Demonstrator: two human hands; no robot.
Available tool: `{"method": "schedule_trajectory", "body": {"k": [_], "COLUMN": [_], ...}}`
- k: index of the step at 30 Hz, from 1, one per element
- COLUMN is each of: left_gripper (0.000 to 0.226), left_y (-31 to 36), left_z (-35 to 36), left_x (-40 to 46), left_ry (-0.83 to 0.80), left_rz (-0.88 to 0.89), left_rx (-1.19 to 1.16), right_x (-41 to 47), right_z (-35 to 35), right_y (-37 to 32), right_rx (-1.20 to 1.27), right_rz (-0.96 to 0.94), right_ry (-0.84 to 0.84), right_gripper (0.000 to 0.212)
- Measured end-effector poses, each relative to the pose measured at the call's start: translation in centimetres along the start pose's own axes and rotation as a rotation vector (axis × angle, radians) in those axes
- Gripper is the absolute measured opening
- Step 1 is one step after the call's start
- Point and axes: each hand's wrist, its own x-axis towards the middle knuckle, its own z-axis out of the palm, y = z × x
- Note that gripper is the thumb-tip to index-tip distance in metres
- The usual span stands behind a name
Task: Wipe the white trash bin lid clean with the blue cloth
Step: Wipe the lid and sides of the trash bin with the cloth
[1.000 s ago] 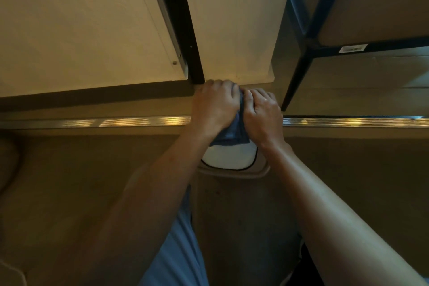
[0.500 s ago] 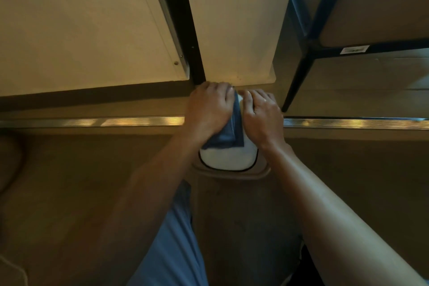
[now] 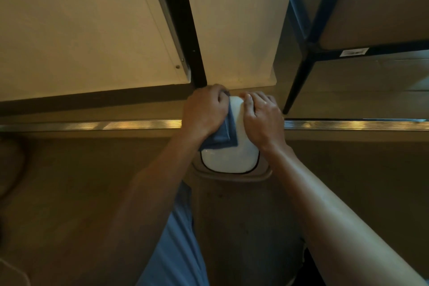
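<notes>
Lid point(image 3: 228, 158) could tip under uneven push: left hand point(image 3: 205, 111) gripped the cloth point(image 3: 221, 137), right hand point(image 3: 263, 118) curled over the lid edge.

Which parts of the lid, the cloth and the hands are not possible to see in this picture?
All in the head view:
- white lid: far and side parts covered by both hands and the blue cloth.
- blue cloth: upper part hidden under the left hand.
- right hand: fingertips curl past the lid's far edge.
- Dirt on lid: too dim.
</notes>
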Motion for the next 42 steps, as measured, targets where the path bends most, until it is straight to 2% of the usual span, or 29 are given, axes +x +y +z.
{"method": "schedule_trajectory", "body": {"k": [2, 4, 7, 9, 11, 13, 16, 19, 23, 26, 28, 31, 37, 42], "left_gripper": [0.04, 0.048, 0.045, 0.037, 0.035, 0.037, 0.041, 0.054, 0.049, 0.045, 0.046, 0.051, 0.051, 0.045], "left_y": [-0.2, -1.8, -4.2, -3.7, -2.2, -0.4, 1.5, 1.1, -1.4, -2.4, -1.9, -0.3, 2.5, -0.2], "left_z": [0.9, 0.8, -0.4, -1.1, -1.1, -0.4, 1.0, 1.2, 0.2, 0.0, 0.5, 1.4, 2.2, 0.1], "left_x": [-3.0, -5.5, -6.0, -3.7, -1.3, -0.7, -2.8, -4.5, -5.2, -4.7, -4.3, -3.8, -2.6, -1.7], "left_ry": [0.095, 0.087, 0.016, -0.026, -0.03, 0.009, 0.117, 0.05, 0.103, 0.066, 0.08, 0.137, 0.096, -0.01], "left_rz": [0.2, 0.261, 0.09, -0.084, -0.167, -0.141, 0.072, 0.208, 0.063, -0.014, 0.006, 0.008, -0.01, -0.088], "left_rx": [0.092, 0.11, -0.05, -0.168, -0.175, -0.06, 0.158, 0.088, -0.198, -0.198, -0.135, -0.059, 0.019, -0.356], "right_x": [0.1, 0.1, 0.1, 0.2, 0.2, 0.2, 0.0, 0.0, 0.0, -0.3, -0.4, -0.6, -0.4, -0.4], "right_z": [0.1, 0.1, 0.2, 0.2, 0.2, 0.2, 0.1, 0.1, -0.2, -0.4, -0.5, -0.5, -0.4, -1.0], "right_y": [0.1, 0.3, 0.5, 0.6, 0.6, 0.5, 0.4, 0.4, 0.3, 0.3, 0.5, 0.6, 0.9, -0.5], "right_rx": [0.005, 0.015, 0.027, 0.02, 0.014, 0.018, 0.05, 0.064, 0.188, 0.425, 0.472, 0.468, 0.445, 0.317], "right_rz": [0.007, 0.01, 0.004, 0.004, 0.003, -0.008, -0.023, -0.022, 0.015, 0.098, 0.12, 0.095, 0.08, 0.133], "right_ry": [0.008, -0.001, -0.011, -0.018, -0.006, 0.005, 0.008, 0.017, 0.002, 0.049, 0.07, 0.083, 0.136, 0.145], "right_gripper": [0.038, 0.038, 0.038, 0.038, 0.038, 0.038, 0.039, 0.037, 0.036, 0.037, 0.041, 0.04, 0.037, 0.035]}}
